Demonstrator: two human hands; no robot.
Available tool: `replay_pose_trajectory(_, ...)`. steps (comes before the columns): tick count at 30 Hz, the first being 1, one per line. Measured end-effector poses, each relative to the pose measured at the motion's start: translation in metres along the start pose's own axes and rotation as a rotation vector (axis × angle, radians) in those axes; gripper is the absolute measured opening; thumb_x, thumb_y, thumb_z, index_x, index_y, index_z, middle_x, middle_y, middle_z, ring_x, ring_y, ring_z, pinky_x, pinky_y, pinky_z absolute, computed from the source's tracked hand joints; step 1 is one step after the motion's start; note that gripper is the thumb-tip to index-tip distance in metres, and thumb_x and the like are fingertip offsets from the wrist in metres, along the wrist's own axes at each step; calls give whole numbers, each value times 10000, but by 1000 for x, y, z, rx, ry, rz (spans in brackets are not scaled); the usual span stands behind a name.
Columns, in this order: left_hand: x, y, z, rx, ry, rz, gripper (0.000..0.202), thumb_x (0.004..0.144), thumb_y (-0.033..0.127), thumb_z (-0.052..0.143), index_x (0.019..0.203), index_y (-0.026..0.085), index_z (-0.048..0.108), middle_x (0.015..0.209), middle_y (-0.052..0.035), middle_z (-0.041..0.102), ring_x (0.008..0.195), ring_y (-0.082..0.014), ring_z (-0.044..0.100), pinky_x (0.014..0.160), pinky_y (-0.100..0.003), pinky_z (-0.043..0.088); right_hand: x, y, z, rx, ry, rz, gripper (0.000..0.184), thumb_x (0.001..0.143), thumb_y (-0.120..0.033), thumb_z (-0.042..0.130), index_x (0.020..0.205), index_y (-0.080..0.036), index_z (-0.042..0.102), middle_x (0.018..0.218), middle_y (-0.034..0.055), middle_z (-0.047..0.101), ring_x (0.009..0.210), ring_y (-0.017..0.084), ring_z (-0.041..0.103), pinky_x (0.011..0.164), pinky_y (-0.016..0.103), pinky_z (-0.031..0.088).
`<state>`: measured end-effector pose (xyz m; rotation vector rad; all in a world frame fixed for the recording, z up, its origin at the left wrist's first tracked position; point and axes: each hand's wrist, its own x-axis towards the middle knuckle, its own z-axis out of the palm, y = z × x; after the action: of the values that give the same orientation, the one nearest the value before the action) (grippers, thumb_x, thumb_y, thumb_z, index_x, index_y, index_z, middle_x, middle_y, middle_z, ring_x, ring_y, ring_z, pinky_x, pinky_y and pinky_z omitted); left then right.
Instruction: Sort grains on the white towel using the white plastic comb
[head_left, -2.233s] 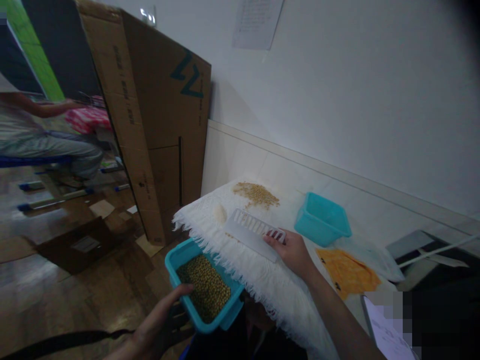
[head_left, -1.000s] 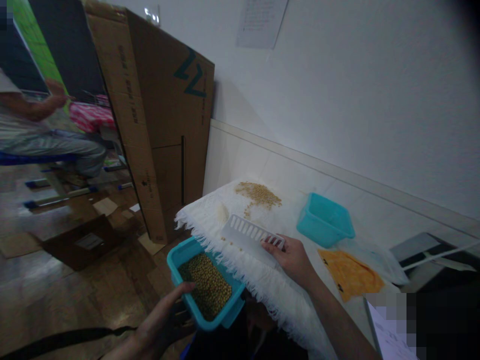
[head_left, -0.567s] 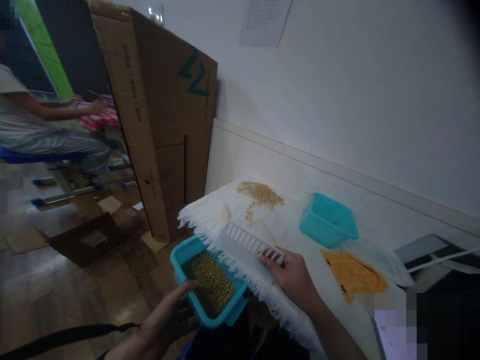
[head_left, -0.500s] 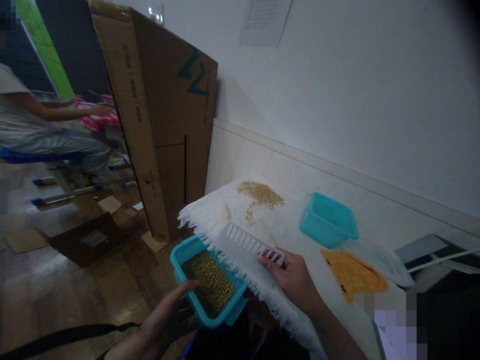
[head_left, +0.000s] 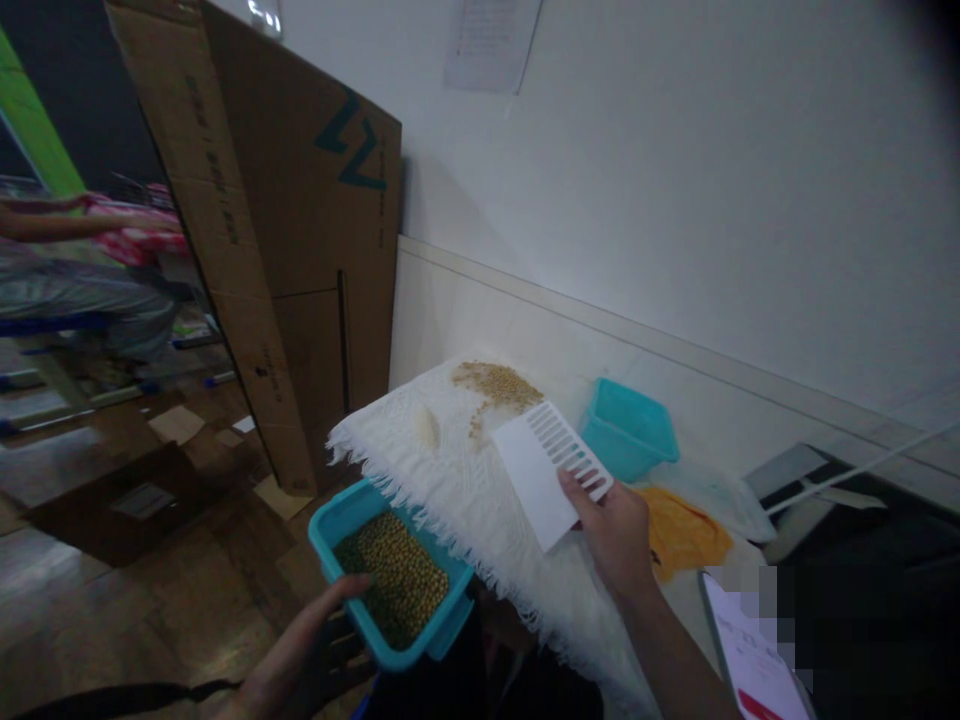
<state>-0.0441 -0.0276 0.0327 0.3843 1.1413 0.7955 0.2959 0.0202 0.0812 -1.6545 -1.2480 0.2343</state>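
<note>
My left hand (head_left: 300,650) grips the near rim of a teal tub (head_left: 337,515) full of yellow-green beans (head_left: 390,578), held just below the table's front edge. My right hand (head_left: 615,530) is closed on a white slotted plastic scraper (head_left: 544,470), lifted off the white fringed cloth (head_left: 465,490) and tilted up. A small heap of tan beans (head_left: 495,380) lies on the far part of the cloth, with a short trail of loose beans toward me. A little white pile (head_left: 426,425) sits on the cloth's left side.
A second teal tub (head_left: 628,428) stands behind the scraper by the wall. An orange cloth (head_left: 679,530) and a clear bag lie to the right, papers (head_left: 750,650) nearer me. A tall cardboard box (head_left: 277,250) leans at the left. Another person sits at far left.
My right hand has lifted the scraper from the cloth's front edge and swung it up and to the right. The left hand still holds the bean tub. The camera shifted right.
</note>
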Motion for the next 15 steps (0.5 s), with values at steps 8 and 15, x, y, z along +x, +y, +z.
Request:
replay_pose_trajectory(8,-3,5,15,-17,62,-2,520,530,555,889,917,244,733,1014,-137,799,1146,-441,687,1054,-555,510,-11,-14,54,124,-179,-5,426,831,-572,648,727,-165,719,648,64,734,592,228,668,546,294,476)
replay_pose_trajectory(15,14,-14,-20,-49,-53,27,654,408,473,964,1003,296,759,1146,-109,814,1281,-479,627,1105,-574,492,7,15,43,50,-93,20,456,798,-606,646,732,-162,726,670,92,756,628,258,696,575,318,494)
